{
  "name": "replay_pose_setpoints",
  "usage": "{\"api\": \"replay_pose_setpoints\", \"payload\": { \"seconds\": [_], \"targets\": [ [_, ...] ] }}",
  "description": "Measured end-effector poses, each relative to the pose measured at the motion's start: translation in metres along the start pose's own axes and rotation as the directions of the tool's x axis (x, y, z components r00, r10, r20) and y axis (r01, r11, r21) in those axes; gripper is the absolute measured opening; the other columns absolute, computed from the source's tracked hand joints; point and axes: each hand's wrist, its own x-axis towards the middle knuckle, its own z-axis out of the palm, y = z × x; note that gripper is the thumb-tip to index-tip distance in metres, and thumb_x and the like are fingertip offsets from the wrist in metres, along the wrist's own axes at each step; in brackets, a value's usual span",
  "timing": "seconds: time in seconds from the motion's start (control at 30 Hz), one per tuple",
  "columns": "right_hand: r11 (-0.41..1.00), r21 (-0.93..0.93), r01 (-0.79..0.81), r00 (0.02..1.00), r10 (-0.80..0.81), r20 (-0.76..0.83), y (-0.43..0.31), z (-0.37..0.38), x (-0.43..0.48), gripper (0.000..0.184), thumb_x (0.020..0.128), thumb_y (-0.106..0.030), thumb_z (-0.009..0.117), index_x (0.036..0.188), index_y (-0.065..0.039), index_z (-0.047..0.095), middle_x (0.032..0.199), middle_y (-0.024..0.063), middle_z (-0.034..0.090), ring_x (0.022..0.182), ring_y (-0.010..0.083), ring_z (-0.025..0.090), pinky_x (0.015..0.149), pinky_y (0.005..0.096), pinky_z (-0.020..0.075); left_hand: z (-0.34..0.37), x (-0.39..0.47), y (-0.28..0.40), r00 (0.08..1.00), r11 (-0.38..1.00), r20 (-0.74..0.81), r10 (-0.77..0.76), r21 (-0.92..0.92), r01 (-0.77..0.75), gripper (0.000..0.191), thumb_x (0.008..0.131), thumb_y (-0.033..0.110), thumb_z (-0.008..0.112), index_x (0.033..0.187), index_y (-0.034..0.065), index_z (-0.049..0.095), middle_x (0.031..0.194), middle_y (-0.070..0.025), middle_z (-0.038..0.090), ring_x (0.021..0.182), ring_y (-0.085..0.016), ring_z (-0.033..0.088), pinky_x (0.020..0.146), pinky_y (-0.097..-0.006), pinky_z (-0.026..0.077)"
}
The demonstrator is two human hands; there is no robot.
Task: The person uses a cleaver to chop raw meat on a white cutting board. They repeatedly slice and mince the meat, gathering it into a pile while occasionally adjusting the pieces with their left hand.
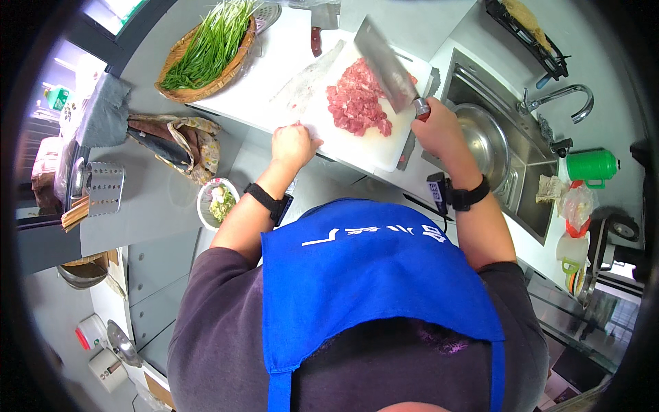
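A pile of chopped raw meat [358, 100] lies on a white plastic cutting board [383, 154] at the counter. My right hand [439, 126] grips the handle of a cleaver [386, 67], whose broad, slightly blurred blade is over the right side of the meat. Left of the board, my left hand [294, 144] rests at the counter's front edge with its fingers curled; whether it grips anything is not visible. A second knife with a wooden handle [316, 42] lies behind the board, to the left.
A wicker basket of green chives [211, 51] stands at the back left. Right of the board is a steel sink [535, 190] with a metal bowl [476, 139] inside and a faucet [558, 98] behind. Below the counter edge, a bin [203, 208] holds vegetable scraps. A green jug [592, 167] stands far right.
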Motion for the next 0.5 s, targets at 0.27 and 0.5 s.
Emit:
{"api": "replay_pose_setpoints", "payload": {
  "seconds": [0.27, 0.5],
  "targets": [
    [0.997, -0.068, -0.026, 0.984, 0.037, 0.172, -0.009, -0.003, -0.004, 0.029, 0.076, -0.016, 0.056, 0.098, 0.002, 0.06, 0.091, 0.0288, 0.065, 0.092, 0.0441, 0.063, 0.081, 0.0486, 0.05, 0.003, 0.002, -0.002, 0.999, 0.999, -0.026, 0.023, 0.029, -0.022, 0.038, 0.075, 0.042, 0.073, 0.076, 0.0041, 0.073, 0.081, -0.0153, 0.07, 0.078, -0.03, 0.069, 0.078, -0.0403, 0.052],
    [0.993, -0.113, -0.037, 0.973, 0.062, 0.224, -0.02, -0.008, -0.006, 0.027, 0.077, -0.017, 0.057, 0.097, 0.001, 0.061, 0.091, 0.027, 0.066, 0.09, 0.0438, 0.063, 0.08, 0.0476, 0.0502, 0.008, 0.003, -0.003, 0.999, 0.999, -0.033, 0.031, 0.017, -0.031, 0.038, 0.075, 0.042, 0.073, 0.076, 0.0039, 0.072, 0.083, -0.0159, 0.07, 0.078, -0.03, 0.069, 0.077, -0.0406, 0.052]
  ]
}}
